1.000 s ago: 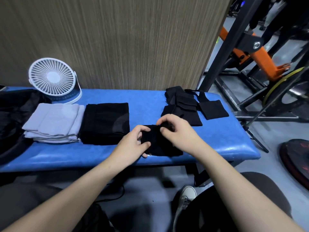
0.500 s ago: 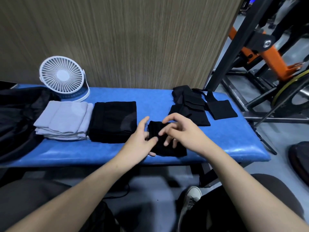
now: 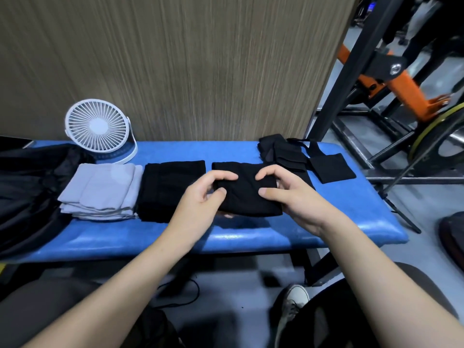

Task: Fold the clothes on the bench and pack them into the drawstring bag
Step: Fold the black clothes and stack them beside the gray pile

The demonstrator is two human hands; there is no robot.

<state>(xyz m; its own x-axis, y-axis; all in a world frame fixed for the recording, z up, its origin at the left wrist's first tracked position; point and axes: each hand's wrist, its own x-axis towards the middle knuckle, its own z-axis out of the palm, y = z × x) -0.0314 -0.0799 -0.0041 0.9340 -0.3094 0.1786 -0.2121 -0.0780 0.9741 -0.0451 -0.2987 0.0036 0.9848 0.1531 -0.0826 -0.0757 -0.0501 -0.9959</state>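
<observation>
Head view: small black folded garment (image 3: 247, 194), front-centre on blue bench (image 3: 351, 217), just right of black folded stack (image 3: 170, 189). Left hand (image 3: 200, 199) and right hand (image 3: 288, 197) pinch its side edges. Likely light, limp; best supported at both ends.

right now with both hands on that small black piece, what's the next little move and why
Probably set it down flat beside the folded black garment. Both the left hand and right hand pinch the small black piece, which already looks like a compact rectangle, lifted slightly above the blue bench. The grey stack and black one sit in a row, with bare bench beside them.
</observation>
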